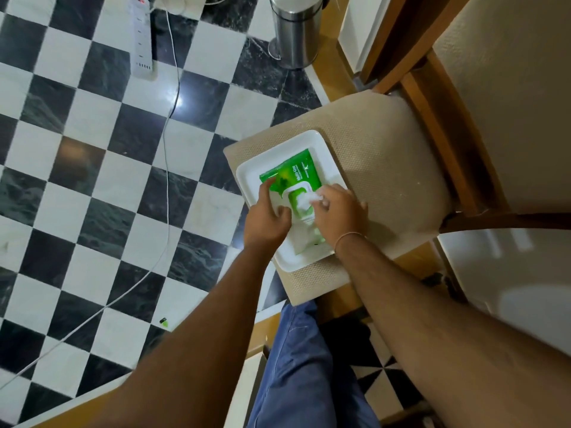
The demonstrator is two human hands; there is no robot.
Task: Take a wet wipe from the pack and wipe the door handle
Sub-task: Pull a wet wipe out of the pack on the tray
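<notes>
Wipe pack (293,177) reads "Multi-Use"; left hand (267,219) steadies it, right hand (338,211) pinches wipe (310,200).

The single head camera looks steeply down from above, close over both forearms, onto a chair seat (386,168) at centre-right and the checkered floor (92,180) filling the left.

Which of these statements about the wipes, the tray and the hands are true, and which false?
1. The green wipe pack lies in a white tray. True.
2. The tray sits on the floor. False: it rests on a beige chair seat.
3. The right hand pinches a white wipe at the pack's opening. True.
4. The left hand hangs clear of the pack. False: it presses on the pack.
5. A metal bin stands on the floor. True.
</notes>
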